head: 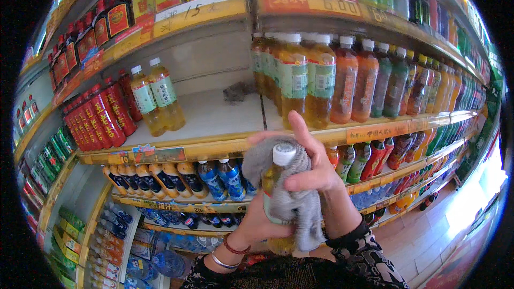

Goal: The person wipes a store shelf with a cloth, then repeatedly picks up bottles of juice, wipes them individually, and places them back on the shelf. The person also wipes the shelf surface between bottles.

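Note:
A plastic tea bottle with a white cap (284, 155) stands roughly upright between my two hands, in front of the shelves. My left hand (259, 218) is wrapped round its lower part. A grey cloth (301, 204) lies against the bottle's upper part and side and hangs down past it; my right hand (315, 164) grips this cloth, thumb and fingers bent round the bottle near the cap. The cloth hides part of the bottle's label. Behind my hands, two similar tea bottles (164, 94) stand on the middle shelf, and more tea bottles (295, 80) stand in rows further right.
The middle shelf's yellow front edge (213, 147) runs just behind my hands. Red cans (110, 116) stand at its left, orange drink bottles (344, 84) at its right. A dark grey crumpled thing (239, 91) lies on that shelf. Blue-labelled bottles (231, 180) fill part of the shelf below.

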{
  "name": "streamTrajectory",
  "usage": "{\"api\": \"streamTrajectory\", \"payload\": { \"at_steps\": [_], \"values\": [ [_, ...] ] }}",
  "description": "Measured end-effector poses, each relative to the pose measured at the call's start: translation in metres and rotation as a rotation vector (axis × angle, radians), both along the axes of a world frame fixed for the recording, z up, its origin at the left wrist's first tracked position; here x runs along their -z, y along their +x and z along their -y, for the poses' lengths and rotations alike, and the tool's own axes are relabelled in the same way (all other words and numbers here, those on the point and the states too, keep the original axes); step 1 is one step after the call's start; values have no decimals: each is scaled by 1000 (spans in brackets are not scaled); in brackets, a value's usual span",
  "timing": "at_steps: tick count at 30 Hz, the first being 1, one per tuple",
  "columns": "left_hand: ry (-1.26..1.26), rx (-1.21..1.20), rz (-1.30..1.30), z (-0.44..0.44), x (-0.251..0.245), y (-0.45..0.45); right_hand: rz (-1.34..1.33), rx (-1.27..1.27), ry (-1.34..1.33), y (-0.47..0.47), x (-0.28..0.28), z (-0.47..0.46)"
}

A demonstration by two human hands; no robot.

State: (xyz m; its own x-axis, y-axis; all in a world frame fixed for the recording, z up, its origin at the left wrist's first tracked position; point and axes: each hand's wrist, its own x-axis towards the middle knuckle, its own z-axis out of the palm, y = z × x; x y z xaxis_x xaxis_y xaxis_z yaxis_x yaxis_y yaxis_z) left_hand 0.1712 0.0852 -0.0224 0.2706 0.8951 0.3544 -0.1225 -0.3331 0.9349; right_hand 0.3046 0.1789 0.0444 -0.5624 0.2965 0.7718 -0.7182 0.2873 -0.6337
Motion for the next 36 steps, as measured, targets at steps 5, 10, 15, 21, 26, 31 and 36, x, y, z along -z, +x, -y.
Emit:
{"api": "streamTrajectory", "payload": {
  "at_steps": [5,10,15,21,26,31,36],
  "values": [
    [-358,674,335,16,-5,12,-322,-844,-91,-39,15,28],
    [-295,691,398,9,7,8,-17,-588,-267,5,4,48],
    [25,-1,54,17,20,1,134,238,-8,13,15,32],
    [379,-711,-436,-13,30,0,46,1056,303,3,50,44],
    [527,-853,-445,-19,36,3,-204,575,-224,10,60,36],
    [471,-684,-497,-26,36,4,19,871,328,20,11,36],
    [305,-513,-509,-8,20,-9,354,405,174,27,-3,1]
  ]
}}
